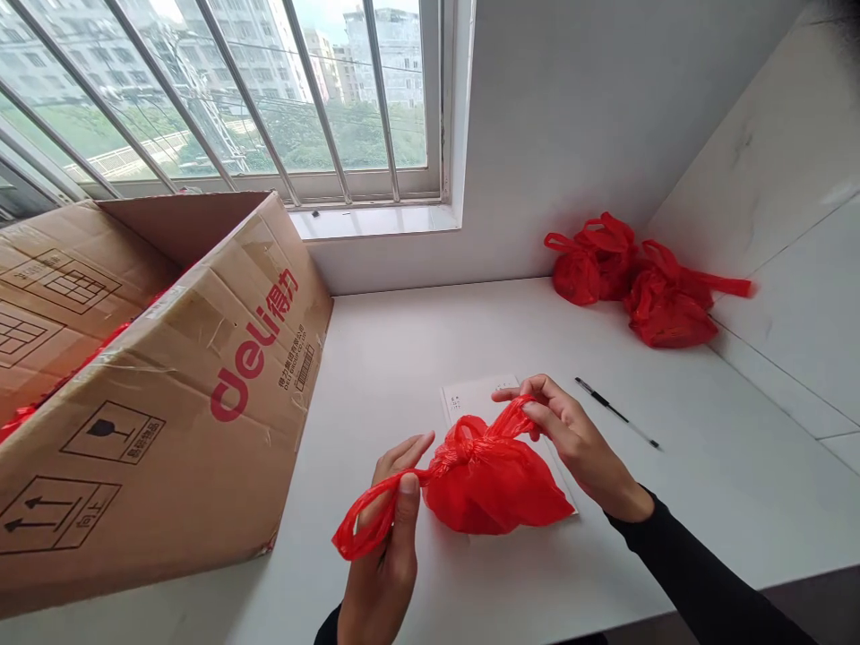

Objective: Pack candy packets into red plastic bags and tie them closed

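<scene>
A red plastic bag [497, 488], knotted at its top, rests partly over a white sheet of paper [463, 399] on the white tabletop. One looped handle of the bag is gripped between the thumb and fingers of my left hand [390, 546], and its loop hangs out to the left. My right hand [571, 434] pinches the other handle at the upper right of the knot. The bag's contents are hidden by the plastic.
A large cardboard box [269, 430] with red plastic inside stands at the left. Behind my right hand lies a black pen [618, 413]. Several tied red bags [672, 309] sit in the back right corner by the wall. A barred window [322, 116] is beyond.
</scene>
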A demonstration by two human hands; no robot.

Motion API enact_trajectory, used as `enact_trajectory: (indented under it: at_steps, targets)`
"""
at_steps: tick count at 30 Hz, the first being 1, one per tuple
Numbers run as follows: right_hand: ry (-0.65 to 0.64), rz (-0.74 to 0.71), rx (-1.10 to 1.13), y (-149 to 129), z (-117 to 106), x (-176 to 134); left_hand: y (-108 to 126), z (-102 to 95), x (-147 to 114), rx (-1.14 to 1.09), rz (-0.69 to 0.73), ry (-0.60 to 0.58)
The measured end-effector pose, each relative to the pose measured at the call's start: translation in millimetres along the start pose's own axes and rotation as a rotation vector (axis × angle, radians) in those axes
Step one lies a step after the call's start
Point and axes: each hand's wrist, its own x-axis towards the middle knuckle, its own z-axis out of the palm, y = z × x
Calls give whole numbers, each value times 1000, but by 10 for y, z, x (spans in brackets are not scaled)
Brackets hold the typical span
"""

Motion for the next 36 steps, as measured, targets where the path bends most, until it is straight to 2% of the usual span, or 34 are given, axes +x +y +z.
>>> enact_trajectory:
  at_steps: [4, 7, 10, 12, 15, 17, 19, 21, 23, 24, 26, 28, 31, 36]
  targets:
    - [-18, 103, 357, -86, 109, -20, 167, 115, 47, -264, -73, -49]
    - [-31, 170, 571, -17, 105, -4, 123, 132, 54, -404, -173, -62]
    - [8, 217, 571, 119, 32, 3, -60, 100, 4, -337, -253, -14]
    - [41, 245, 497, 211, -32, -12, -198, 62, -46, -248, -268, 8]
    - [23, 284, 415, 299, -100, -61, -301, 13, -89, -162, -262, 40]
    - [22, 260, 295, 308, -106, -102, -258, 9, -72, -122, -173, 70]
    - [40, 184, 131, 285, -77, -142, -150, 43, -20, -79, 21, 43]
    - [41, 87, -24, 264, -25, -183, -43, 116, 53, 40, 285, -88]
    - [19, -26, -184, 285, 36, -227, -4, 220, 122, 305, 528, -277]
    - [15, -90, -275, 320, 66, -252, -22, 280, 147, 459, 601, -356]
    - [3, -212, -462, 439, 115, -308, -127, 401, 165, 718, 642, -428]
    - [-32, -302, -613, 600, 146, -371, -276, 508, 142, 854, 615, -413]
    - [-81, -358, -732, 824, 163, -461, -444, 613, 68, 909, 627, -343]
    - [-58, -380, -779, 970, 158, -511, -484, 666, 13, 909, 650, -286]
